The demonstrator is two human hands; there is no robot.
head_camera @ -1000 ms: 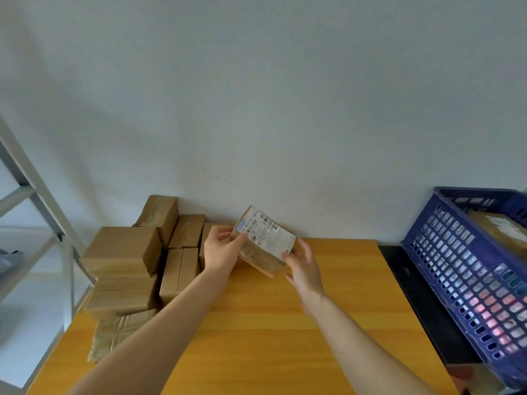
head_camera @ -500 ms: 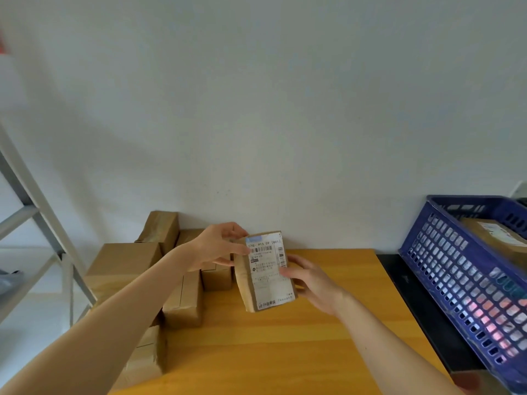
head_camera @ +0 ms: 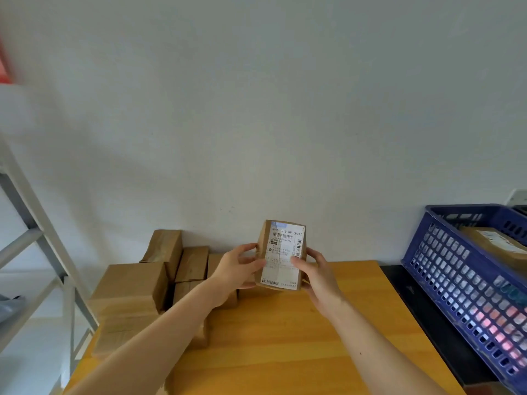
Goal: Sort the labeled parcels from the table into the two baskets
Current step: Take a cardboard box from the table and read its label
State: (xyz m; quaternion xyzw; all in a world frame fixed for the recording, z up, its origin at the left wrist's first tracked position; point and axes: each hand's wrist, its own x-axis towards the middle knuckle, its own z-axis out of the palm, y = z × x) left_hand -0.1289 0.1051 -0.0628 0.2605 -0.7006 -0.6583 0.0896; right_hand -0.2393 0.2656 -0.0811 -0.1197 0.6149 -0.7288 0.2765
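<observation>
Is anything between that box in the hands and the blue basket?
Nothing visible. The brown cardboard parcel with a white label is held up by the left hand and right hand, and the blue plastic lattice basket stands open-topped to its right; only its near wall must be cleared.

Holding labeled parcel (head_camera: pixel 282 255) upright near mid-frame, label twd cam. Gripped by left hand (head_camera: pixel 236 269) at its 9 o'clock edge and right hand (head_camera: pixel 316 275) at 3 o'clock, thumbs on front. Below, at 6 o'clock: yellow wood counter (head_camera: pixel 271 352). At 9 o'clock: stacked brown boxes (head_camera: pixel 134 283) by wall. At 3 o'clock: blue basket (head_camera: pixel 467 295) w/ second parcel (head_camera: pixel 493 243) inside. Far 9 o'clock: grey shelf frame (head_camera: pixel 42 223).
</observation>
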